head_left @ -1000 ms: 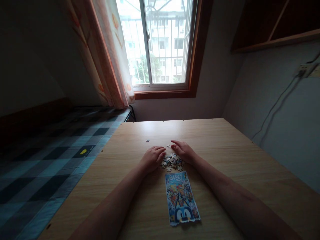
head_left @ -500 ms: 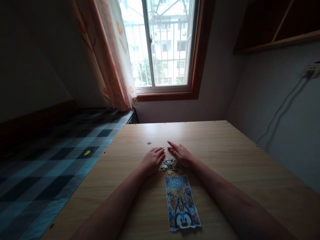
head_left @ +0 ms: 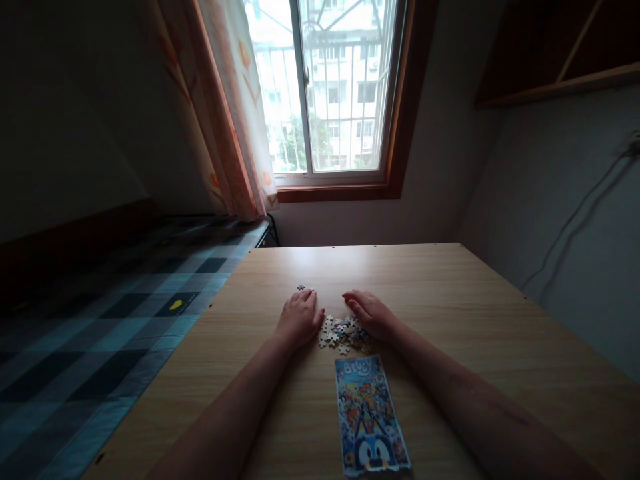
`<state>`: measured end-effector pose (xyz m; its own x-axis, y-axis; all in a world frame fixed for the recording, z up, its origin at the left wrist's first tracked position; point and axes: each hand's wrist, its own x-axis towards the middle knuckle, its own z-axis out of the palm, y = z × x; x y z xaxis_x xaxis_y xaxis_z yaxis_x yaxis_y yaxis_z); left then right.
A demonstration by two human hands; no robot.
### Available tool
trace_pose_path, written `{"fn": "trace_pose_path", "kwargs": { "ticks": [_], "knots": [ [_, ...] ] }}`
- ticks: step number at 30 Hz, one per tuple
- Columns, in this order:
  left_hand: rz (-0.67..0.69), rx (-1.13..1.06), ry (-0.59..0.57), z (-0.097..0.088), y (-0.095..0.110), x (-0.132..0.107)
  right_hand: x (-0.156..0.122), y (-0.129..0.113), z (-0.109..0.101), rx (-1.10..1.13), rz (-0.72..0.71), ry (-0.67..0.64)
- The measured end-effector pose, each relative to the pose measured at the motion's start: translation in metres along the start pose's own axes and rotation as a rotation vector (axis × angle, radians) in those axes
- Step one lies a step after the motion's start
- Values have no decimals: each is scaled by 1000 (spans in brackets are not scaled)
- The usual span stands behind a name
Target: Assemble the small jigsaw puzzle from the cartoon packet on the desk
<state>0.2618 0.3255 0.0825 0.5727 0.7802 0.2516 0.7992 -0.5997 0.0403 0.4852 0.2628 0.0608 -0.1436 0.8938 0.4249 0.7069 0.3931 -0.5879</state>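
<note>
A small heap of jigsaw pieces (head_left: 343, 333) lies on the wooden table (head_left: 450, 300) between my hands. My left hand (head_left: 299, 317) lies flat, palm down, left of the heap, its fingertips reaching a lone stray piece (head_left: 301, 288). My right hand (head_left: 369, 312) rests on the heap's right side, fingers stretched and slightly curved along its far edge. Neither hand holds anything. In front of the heap, nearer to me, lies a colourful "Bluey" picture sheet (head_left: 370, 420), partly cut off at the bottom edge.
A bed with a blue checked cover (head_left: 100, 327) runs along the table's left edge. Beyond the table are a bright window (head_left: 330, 87) and an orange patterned curtain (head_left: 225, 107). A wall with a cable (head_left: 575, 220) stands to the right, a shelf (head_left: 560, 80) above.
My left hand has slid forward and left, up to the stray piece. My right hand has drawn back a little along the heap. The view has tilted slightly down.
</note>
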Motion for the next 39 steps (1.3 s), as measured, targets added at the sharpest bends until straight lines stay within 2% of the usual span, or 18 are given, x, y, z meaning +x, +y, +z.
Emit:
{"fn": "trace_pose_path", "kwargs": {
  "ticks": [7,17,21,27,33,36,39],
  "knots": [
    [-72,-3,17,-1,3,-1,-1,2,1,4,-12,12],
    [-254,69,63,0,4,-1,-1,3,1,2,0,6],
    [-233,83,63,-3,6,-3,-1,0,0,4,15,-4],
    [-70,51,54,-15,7,1,-1,-1,-1,19,20,9],
    [-171,-21,-14,-17,-1,27,0,3,-1,66,45,24],
    [-219,-129,45,-11,-2,31,0,5,-1,99,55,34],
    [-186,-194,95,-4,-3,29,0,6,-2,116,60,40]
  ]
}}
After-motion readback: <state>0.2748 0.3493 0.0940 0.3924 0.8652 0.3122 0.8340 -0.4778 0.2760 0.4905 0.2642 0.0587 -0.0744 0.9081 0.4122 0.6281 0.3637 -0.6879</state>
